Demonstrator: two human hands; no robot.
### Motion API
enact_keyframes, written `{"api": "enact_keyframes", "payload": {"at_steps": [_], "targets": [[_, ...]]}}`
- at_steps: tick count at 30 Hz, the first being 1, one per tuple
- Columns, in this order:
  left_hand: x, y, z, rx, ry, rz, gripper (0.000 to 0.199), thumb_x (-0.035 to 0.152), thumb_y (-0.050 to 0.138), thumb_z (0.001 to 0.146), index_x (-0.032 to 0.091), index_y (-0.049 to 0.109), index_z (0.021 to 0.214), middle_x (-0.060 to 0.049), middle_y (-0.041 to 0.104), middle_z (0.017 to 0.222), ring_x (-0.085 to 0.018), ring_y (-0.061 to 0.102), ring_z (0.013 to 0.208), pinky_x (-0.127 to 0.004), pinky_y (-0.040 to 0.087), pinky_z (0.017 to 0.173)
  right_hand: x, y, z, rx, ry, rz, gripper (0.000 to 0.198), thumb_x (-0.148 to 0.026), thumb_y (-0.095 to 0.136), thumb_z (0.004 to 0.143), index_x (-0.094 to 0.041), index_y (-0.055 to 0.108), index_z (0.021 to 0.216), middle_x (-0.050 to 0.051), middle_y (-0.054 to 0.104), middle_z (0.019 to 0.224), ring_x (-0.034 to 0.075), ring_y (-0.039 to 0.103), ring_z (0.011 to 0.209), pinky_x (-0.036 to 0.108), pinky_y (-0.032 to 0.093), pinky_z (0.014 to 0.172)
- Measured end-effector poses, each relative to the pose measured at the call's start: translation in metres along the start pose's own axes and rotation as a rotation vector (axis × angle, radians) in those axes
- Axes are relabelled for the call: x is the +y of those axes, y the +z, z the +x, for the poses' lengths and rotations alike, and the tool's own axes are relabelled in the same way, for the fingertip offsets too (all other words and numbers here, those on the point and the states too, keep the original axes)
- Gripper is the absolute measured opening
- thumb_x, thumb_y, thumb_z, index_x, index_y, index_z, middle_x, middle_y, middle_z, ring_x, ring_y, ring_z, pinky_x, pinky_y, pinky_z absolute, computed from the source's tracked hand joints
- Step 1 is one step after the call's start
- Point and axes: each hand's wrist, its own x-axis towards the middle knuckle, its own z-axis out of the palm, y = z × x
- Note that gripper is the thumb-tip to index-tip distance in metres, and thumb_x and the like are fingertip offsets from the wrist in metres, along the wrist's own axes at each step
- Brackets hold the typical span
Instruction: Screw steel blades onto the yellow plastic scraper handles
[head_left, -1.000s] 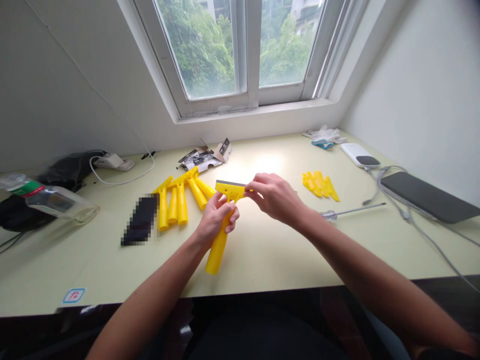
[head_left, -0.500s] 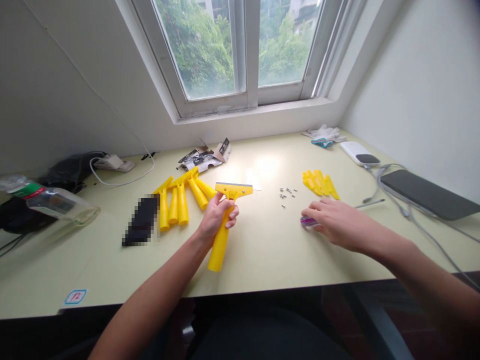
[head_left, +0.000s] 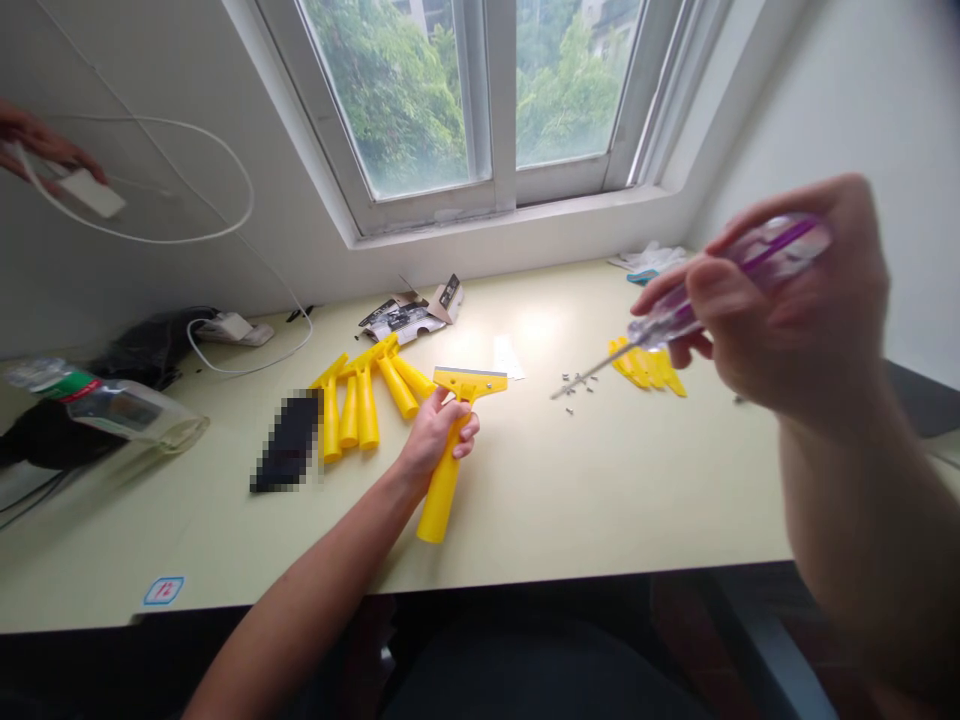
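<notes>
My left hand [head_left: 441, 432] is wrapped round the upper handle of a yellow scraper [head_left: 441, 500], its wide head pointing away from me with a metal strip along the edge. Raised at the right, my right hand [head_left: 795, 300] grips a screwdriver [head_left: 757, 262] by its clear and purple handle. The shaft slants down to the left, its tip in line with several small screws [head_left: 589, 388] on the table; whether it touches anything I cannot tell. Beyond the right hand lie several flat yellow pieces [head_left: 649, 370], partly covered by it. Left of the scraper rest several more yellow scrapers [head_left: 366, 410].
Torn packaging [head_left: 405, 318] and a white paper strip [head_left: 508, 358] lie toward the window. A plastic bottle [head_left: 120, 405] lies at the left beside a pixelated dark object [head_left: 289, 440]. Another person's hand [head_left: 45, 145] holds a white plug with a cable at upper left. Gloves [head_left: 652, 262] lie far right.
My right hand has lifted the screwdriver off the table, up and to the right, its tip now pointing left. The left hand stays with the scraper. Another person's hand has appeared at upper left.
</notes>
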Motion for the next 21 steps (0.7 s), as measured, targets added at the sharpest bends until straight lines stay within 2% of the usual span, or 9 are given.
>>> {"api": "enact_keyframes", "payload": {"at_steps": [2, 4, 8, 14, 21], "targets": [[-0.002, -0.001, 0.000, 0.002, -0.007, 0.008, 0.035, 0.023, 0.068, 0.070, 0.022, 0.044, 0.096, 0.006, 0.050, 0.082, -0.002, 0.042, 0.048, -0.012, 0.027, 0.034, 0.008, 0.021, -0.005, 0.120, -0.038, 0.164, 0.026, -0.045, 0.061, 0.089, -0.026, 0.046, 0.098, -0.005, 0.054, 0.063, 0.012, 0.061, 0.054, 0.024, 0.033, 0.046], [-0.004, -0.001, 0.001, 0.000, -0.013, 0.013, 0.035, 0.024, 0.068, 0.071, 0.022, 0.044, 0.097, 0.005, 0.052, 0.085, -0.002, 0.042, 0.048, -0.012, 0.028, 0.033, 0.018, 0.036, -0.010, 0.179, -0.013, 0.242, 0.019, -0.040, 0.054, 0.093, -0.026, 0.042, 0.099, -0.006, 0.055, 0.062, 0.012, 0.059, 0.051, 0.023, 0.033, 0.043], [-0.004, 0.001, 0.001, -0.005, -0.016, 0.011, 0.038, 0.023, 0.068, 0.070, 0.023, 0.047, 0.102, 0.005, 0.052, 0.086, -0.002, 0.042, 0.048, -0.012, 0.028, 0.033, 0.033, 0.044, -0.016, 0.281, 0.048, 0.290, 0.016, -0.031, 0.053, 0.090, -0.026, 0.040, 0.098, -0.005, 0.055, 0.058, 0.014, 0.059, 0.050, 0.023, 0.034, 0.041], [-0.003, 0.004, 0.001, -0.001, -0.021, 0.018, 0.036, 0.021, 0.067, 0.070, 0.022, 0.049, 0.101, 0.004, 0.052, 0.088, -0.002, 0.042, 0.048, -0.012, 0.028, 0.033, 0.035, 0.043, -0.015, 0.307, 0.003, 0.282, 0.009, -0.027, 0.050, 0.090, -0.025, 0.044, 0.096, -0.005, 0.054, 0.055, 0.014, 0.059, 0.046, 0.021, 0.031, 0.040], [-0.002, 0.004, 0.000, 0.008, -0.033, 0.016, 0.039, 0.022, 0.068, 0.070, 0.021, 0.048, 0.103, 0.003, 0.054, 0.093, -0.001, 0.042, 0.048, -0.012, 0.027, 0.033, 0.041, 0.046, -0.020, 0.275, -0.016, 0.287, 0.013, -0.030, 0.055, 0.091, -0.023, 0.047, 0.100, -0.005, 0.051, 0.056, 0.015, 0.064, 0.053, 0.020, 0.031, 0.041]]}}
